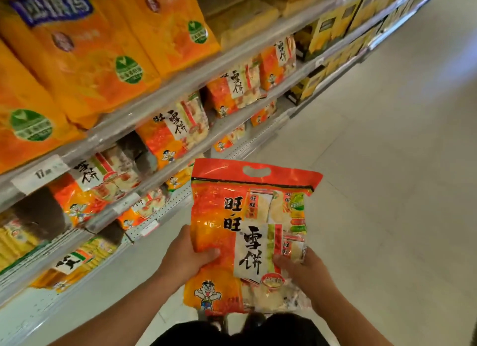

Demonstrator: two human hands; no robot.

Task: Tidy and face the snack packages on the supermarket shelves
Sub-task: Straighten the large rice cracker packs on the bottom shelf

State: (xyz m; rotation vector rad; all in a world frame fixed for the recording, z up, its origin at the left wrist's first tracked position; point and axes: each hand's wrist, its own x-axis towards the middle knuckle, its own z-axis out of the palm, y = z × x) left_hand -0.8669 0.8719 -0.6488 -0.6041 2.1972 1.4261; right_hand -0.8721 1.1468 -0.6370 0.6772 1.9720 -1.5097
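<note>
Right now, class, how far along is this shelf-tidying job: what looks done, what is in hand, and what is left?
Done: several matching bags already stand facing out on the middle shelf. In hand: the left hand and right hand grip one rice cracker bag, held off the shelves over the aisle floor. Left: placing it, perhaps in the dark gap, and straightening the lower rows.

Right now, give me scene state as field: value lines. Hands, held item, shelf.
held item: red and orange snack bag, off the shelf, printed front toward the camera, handle cutout at top
left hand: left hand grips the bag's left edge, thumb on the front
right hand: right hand grips the bag's right edge
shelf: shelves at left, matching bags on the middle tiers, large orange bags on top
floor: pale tiled aisle
</note>
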